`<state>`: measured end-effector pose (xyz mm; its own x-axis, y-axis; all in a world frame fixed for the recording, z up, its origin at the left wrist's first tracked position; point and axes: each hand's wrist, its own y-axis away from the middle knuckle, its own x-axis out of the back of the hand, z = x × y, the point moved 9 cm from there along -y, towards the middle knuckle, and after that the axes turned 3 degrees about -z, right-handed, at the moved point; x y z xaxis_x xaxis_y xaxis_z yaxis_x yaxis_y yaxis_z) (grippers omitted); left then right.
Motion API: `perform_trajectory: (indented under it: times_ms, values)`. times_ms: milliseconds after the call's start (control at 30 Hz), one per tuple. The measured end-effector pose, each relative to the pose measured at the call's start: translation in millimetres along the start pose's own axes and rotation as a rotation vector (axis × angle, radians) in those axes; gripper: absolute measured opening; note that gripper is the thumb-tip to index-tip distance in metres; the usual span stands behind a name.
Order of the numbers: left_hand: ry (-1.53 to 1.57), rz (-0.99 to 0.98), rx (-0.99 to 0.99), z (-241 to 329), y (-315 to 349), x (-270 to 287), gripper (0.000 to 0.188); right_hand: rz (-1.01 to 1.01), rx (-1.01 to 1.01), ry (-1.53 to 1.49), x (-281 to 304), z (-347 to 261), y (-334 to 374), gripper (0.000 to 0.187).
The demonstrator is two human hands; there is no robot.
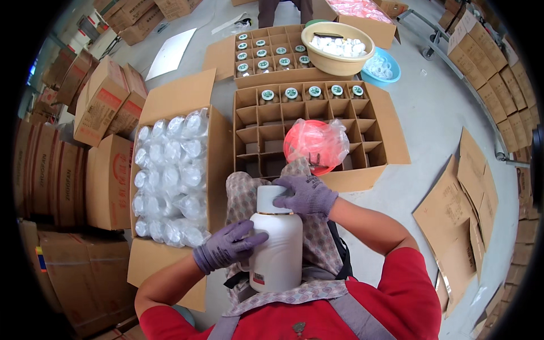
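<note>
A large white thermos flask with a pale cap and a thin gold ring stands on my lap, tilted slightly. My right hand, in a purple-grey glove, is closed round the cap, its thumb lying across the front. My left hand, gloved alike, holds the flask's upper left side, its fingers reaching over the white body. A small dark label shows low on the flask. Just beyond my knees a red bowl with clear plastic bags and small dark pieces rests on a divided carton.
To the left stands an open carton of plastic-wrapped items. Ahead, another divided carton holds capped bottles. A cream basin of white pieces and a blue basin are beyond. Flattened cardboard lies right; a wheeled cart stands behind.
</note>
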<state>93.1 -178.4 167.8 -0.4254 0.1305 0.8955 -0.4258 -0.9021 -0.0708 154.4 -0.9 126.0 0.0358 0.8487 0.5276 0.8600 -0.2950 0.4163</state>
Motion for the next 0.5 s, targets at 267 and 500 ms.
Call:
perform_trajectory:
  times_ms: [267, 500]
  values:
    - [0.021, -0.229, -0.179, -6, -33, 33, 0.041, 0.223, -0.574, 0.071, 73, 204, -150, 0.067]
    - [0.842, 0.208, 0.492, -152, -37, 42, 0.044, 0.403, -0.349, -0.579, 49, 252, -184, 0.031]
